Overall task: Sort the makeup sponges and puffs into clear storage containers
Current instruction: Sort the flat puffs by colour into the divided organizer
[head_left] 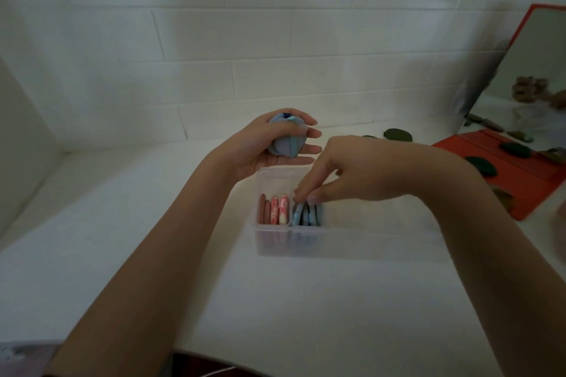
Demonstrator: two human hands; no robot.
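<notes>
— Hands first: what is each one doing?

— Left hand (pixel 269 147) is raised just beyond the far left corner of the clear container (pixel 346 242), palm up, fingers curled around a small stack of blue puffs (pixel 284 138). They stand on edge in the grip, one with a lighter blue band across it. Right hand (pixel 343 174) reaches down into the container from the right, fingertips (pixel 303 196) bunched together and pinching the tops of the blue puffs in the box (pixel 306 214).

— Where do those sit inside?

— In the second compartment from the left, upright on edge and packed side by side. Just left of them, past a thin divider, the pink puffs (pixel 274 213) stand the same way: two plain dusty-pink ones, then two marbled pink and white. The right part of the container is hidden behind the right wrist and forearm, so I cannot tell what it holds.

— And the container itself?

— It rests on the white counter (pixel 137 254), roughly in the middle, long side facing the person.

— Anything else out there?

— At the far right, a red tray (pixel 530 193) lies flat with several dark green puffs (pixel 516 150) scattered on it. One more dark green puff (pixel 397 135) sits on the counter beyond the right hand. A red-framed mirror (pixel 539 70) leans against the white tiled wall (pixel 245 40) behind the tray.
</notes>
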